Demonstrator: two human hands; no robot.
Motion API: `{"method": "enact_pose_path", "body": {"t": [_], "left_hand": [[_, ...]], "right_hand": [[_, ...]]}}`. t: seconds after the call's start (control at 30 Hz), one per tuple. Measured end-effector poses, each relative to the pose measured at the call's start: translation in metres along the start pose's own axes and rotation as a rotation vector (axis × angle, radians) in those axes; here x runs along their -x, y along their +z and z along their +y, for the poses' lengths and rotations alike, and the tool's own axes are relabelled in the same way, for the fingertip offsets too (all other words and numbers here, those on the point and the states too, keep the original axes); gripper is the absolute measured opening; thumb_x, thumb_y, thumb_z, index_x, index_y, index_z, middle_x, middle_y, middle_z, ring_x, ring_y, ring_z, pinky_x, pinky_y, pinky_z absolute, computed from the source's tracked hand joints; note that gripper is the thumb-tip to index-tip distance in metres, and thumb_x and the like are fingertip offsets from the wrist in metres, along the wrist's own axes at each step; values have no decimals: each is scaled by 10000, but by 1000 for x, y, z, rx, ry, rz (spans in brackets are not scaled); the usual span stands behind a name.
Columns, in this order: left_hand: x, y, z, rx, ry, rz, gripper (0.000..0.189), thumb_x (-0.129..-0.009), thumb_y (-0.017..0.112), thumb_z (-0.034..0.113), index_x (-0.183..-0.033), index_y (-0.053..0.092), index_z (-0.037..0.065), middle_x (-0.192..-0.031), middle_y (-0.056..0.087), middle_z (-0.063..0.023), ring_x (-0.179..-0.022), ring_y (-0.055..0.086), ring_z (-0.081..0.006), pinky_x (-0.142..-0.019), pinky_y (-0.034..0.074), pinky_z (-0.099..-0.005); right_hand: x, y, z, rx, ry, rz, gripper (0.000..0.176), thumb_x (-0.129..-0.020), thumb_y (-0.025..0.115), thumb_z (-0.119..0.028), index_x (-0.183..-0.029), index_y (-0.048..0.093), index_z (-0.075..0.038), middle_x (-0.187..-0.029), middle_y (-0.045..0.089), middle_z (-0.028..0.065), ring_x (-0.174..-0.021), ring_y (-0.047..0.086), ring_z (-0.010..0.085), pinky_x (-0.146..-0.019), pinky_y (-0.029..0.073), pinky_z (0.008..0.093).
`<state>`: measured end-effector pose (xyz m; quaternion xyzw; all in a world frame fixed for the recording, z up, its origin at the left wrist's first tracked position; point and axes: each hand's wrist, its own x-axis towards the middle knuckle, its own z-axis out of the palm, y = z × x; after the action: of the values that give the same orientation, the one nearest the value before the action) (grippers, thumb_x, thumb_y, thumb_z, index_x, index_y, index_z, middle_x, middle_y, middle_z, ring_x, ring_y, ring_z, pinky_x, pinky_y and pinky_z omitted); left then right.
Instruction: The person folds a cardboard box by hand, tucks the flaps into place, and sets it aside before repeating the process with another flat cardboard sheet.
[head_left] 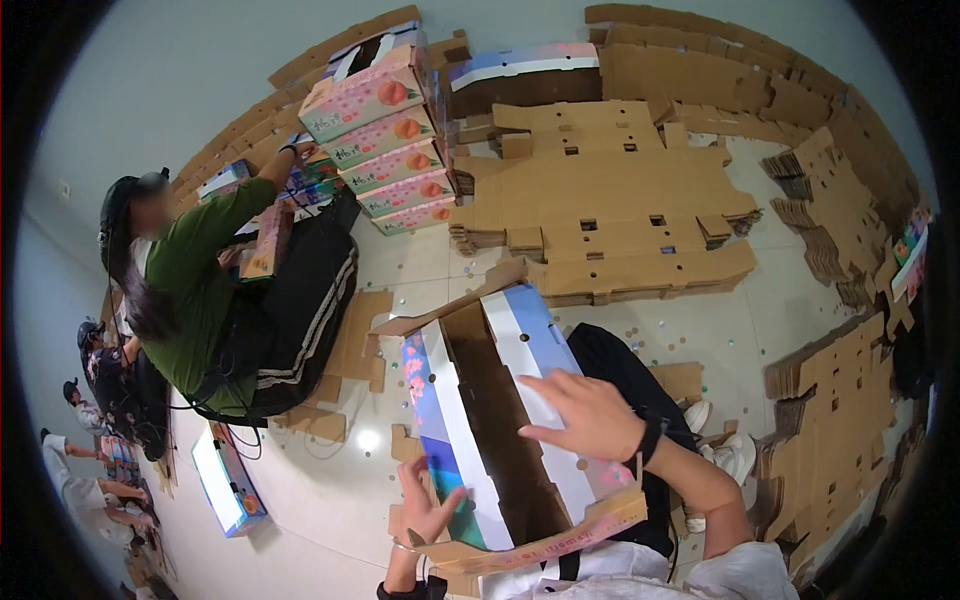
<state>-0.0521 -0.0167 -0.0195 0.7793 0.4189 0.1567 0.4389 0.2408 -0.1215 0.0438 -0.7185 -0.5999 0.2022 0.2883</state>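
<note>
Over the lap, left hand (425, 505) and right hand (590, 415) press printed box (528, 335), grips released; lettering unreadable.

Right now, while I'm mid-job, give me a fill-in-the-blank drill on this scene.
The right hand lies open on the box, a ____ band on its wrist. The left hand touches the same box, whose inside is plain ____. A person in a ____ top reaches to the stack of printed boxes.
Missing words: black; brown; green.
</note>
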Motion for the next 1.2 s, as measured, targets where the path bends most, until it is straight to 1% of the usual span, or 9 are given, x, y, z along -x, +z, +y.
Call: {"method": "enact_pose_path", "body": {"t": [0.03, 0.2, 0.33, 0.53, 0.67, 0.77, 1.0, 1.13, 1.2], "left_hand": [[-6, 3, 25, -127, 70, -15, 730, -704, 758, 322, -1285, 404, 59, -1298, 352, -216, -1208, 363, -343, -1024, 297, -454], [-17, 17, 87, -491, 352, -201, 561, -713, 708, 447, -1188, 561, 188, -1394, 290, -185, -1351, 156, -413, -1074, 93, -606], [-16, -10, 88, -285, 151, -177, 512, -630, 646, 120, -1137, 573, 136, -1377, 286, -184, -1338, 182, -391, -1112, 173, -456], [18, -97, 19, 494, -414, -161, 928, -702, 533, -116, -1457, 78, 176, -1320, 406, -138, -1164, 494, -223, -885, 473, -319], [66, -113, -76, 447, -772, -156, 475, -725, 655, -106, -1166, 506, -14, -1019, 650, -81, -928, 636, -188, -826, 516, -310], [86, -101, -98, 560, -735, -193, 474, -721, 676, -95, -1159, 520, -3, -1030, 655, -85, -934, 637, -179, -810, 529, -311], [65, -107, -89, 566, -684, -95, 468, -697, 685, -96, -1133, 544, -1, -981, 670, -91, -861, 657, -189, -767, 544, -317], [29, -133, -56, 586, -470, 33, 449, -667, 709, -28, -1097, 584, -5, -979, 671, -76, -869, 647, -193, -761, 539, -340], [-20, -159, -2, 463, -178, 15, 498, -691, 759, 141, -1136, 596, -10, -1103, 640, -98, -1033, 594, -191, -917, 456, -362]], "right_hand": [[-5, 9, 0, 101, -143, 80, 465, -882, 534, -450, -1217, 563, -130, -1288, 505, 128, -1100, 536, 298, -873, 451, 412], [-8, 33, 11, 206, -350, -42, 430, -885, 511, -456, -1108, 628, -107, -1409, 376, 145, -1358, 226, 347, -1059, 242, 525], [-4, -9, 22, 203, -231, -113, 381, -891, 514, -444, -904, 652, -89, -1433, 344, 148, -1357, 237, 354, -1069, 246, 500], [21, -74, 73, -307, -85, -100, 602, -867, 618, -244, -1391, 363, -93, -1473, 273, 184, -1347, 300, 296, -1069, 287, 386], [52, -73, 147, -948, 310, -112, 672, -828, 677, -158, -1377, 333, 21, -1406, 379, 108, -1212, 412, 141, -998, 364, 301], [84, -49, 191, -837, 574, -361, 589, -840, 673, -175, -1322, 409, 34, -1283, 505, 77, -1130, 483, 139, -958, 396, 286], [104, -51, 164, -976, 556, 93, 368, -855, 650, -140, -1165, 545, 30, -1085, 614, 50, -969, 569, 119, -855, 458, 277], [127, -53, 149, -1063, 542, 423, 329, -855, 636, -108, -1146, 555, 21, -1073, 620, 64, -955, 589, 139, -822, 476, 296], [138, -47, 145, -1088, 496, 541, 333, -853, 638, -112, -1148, 554, 18, -1072, 624, 74, -959, 596, 154, -824, 475, 300]]}}
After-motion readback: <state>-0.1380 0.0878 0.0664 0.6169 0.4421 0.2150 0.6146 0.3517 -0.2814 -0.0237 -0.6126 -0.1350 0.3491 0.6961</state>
